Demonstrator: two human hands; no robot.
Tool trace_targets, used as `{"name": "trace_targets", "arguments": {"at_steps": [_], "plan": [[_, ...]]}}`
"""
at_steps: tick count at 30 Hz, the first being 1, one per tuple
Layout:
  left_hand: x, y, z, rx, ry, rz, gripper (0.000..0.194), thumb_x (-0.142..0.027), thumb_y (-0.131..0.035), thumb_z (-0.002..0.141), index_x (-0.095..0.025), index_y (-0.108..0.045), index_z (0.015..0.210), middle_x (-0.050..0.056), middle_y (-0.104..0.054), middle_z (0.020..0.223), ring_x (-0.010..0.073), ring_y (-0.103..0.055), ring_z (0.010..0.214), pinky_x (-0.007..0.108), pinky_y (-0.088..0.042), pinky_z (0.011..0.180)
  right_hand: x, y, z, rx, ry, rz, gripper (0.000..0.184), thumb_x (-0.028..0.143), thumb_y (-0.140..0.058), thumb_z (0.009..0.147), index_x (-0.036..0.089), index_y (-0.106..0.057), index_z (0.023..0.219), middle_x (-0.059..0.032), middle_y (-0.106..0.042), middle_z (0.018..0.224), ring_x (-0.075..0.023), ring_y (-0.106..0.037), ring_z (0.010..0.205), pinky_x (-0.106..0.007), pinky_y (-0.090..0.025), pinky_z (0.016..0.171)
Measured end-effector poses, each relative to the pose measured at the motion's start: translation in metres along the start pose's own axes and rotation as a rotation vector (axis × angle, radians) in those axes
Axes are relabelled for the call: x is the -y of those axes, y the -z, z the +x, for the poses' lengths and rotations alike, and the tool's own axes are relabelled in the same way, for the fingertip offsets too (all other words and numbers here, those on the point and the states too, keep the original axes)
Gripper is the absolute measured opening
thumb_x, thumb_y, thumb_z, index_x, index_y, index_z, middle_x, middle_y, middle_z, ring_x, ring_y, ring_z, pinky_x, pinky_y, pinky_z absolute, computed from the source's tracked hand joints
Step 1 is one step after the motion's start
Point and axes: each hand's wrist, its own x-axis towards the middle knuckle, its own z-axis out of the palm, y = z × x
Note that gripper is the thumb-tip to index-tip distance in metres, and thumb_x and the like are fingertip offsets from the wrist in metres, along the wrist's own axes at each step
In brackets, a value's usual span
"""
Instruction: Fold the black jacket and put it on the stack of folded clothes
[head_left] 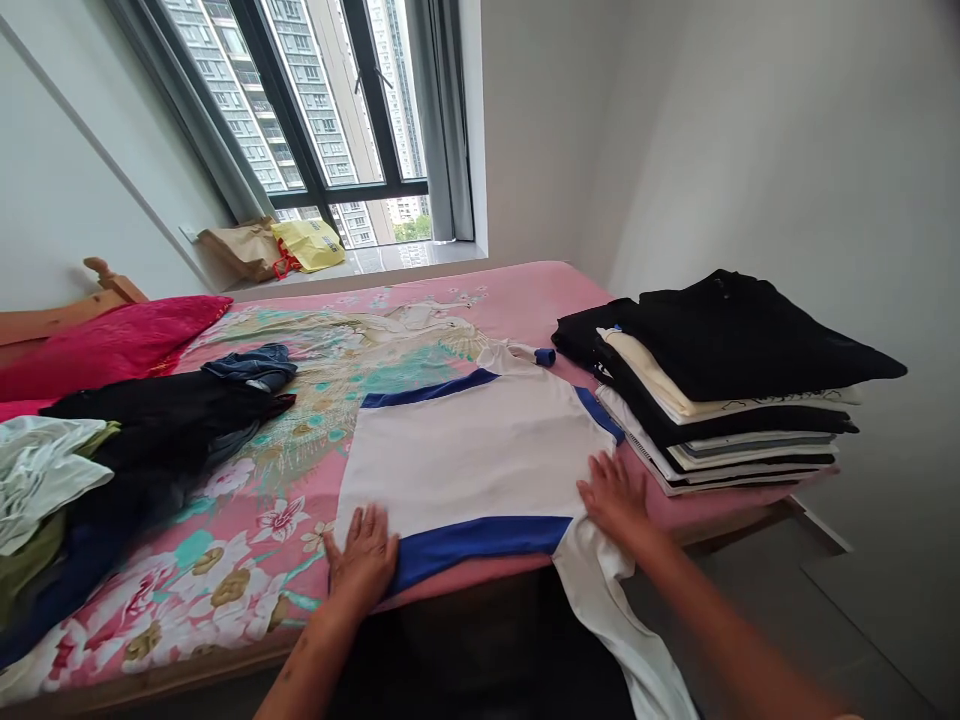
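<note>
A white long-sleeved top (465,450) with blue side panels and a blue collar band lies spread on the bed, its neck end toward the right. My left hand (364,555) rests flat on its near left corner, at the hem, fingers spread. My right hand (613,495) lies with fingers extended on the near shoulder, just below the collar. The near sleeve (600,590) hangs over the bed's front edge beneath my right wrist. The far sleeve (514,352) lies bunched on the bed beyond the top.
Right of the top stands a tall stack of folded clothes (750,400), black ones uppermost. A loose heap of dark clothes (165,430) lies at left, near a red pillow (112,340). Pink floral bedding (247,540) covers the bed. Bags (311,245) sit on the windowsill.
</note>
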Motion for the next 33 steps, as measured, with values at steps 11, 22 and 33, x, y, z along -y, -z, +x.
{"name": "trace_targets", "arguments": {"at_steps": [11,22,33], "plan": [[-0.005,-0.024,-0.023,-0.115,-0.141,-0.067,0.063,-0.050,-0.033,0.089,-0.024,-0.026,0.146,0.004,-0.020,0.154,0.0234,-0.014,0.143,0.052,-0.002,0.113,0.010,-0.018,-0.028,-0.117,0.226,0.097,0.058,0.047,-0.028,0.094,0.021,-0.029,0.145,-0.0038,-0.020,0.152,-0.0214,-0.011,0.140,-0.048,-0.004,0.113],[0.079,-0.064,-0.078,-0.278,-0.055,0.002,0.062,-0.046,-0.038,0.086,-0.021,-0.034,0.143,0.010,-0.026,0.153,0.0289,-0.017,0.141,0.055,-0.011,0.111,-0.062,-0.028,-0.073,-0.494,0.096,0.409,0.048,0.042,-0.027,0.092,0.012,-0.055,0.118,-0.0143,-0.055,0.120,-0.0226,-0.043,0.119,-0.035,-0.032,0.105],[0.072,-0.065,-0.079,-0.306,-0.016,-0.075,0.057,-0.035,-0.040,0.087,-0.024,-0.034,0.142,0.010,-0.029,0.151,0.0287,-0.022,0.140,0.059,-0.014,0.109,-0.070,-0.037,-0.069,-0.302,-0.312,0.867,0.039,0.056,-0.045,0.074,0.019,-0.054,0.083,-0.0101,-0.063,0.084,-0.0254,-0.059,0.079,-0.037,-0.045,0.075]]}}
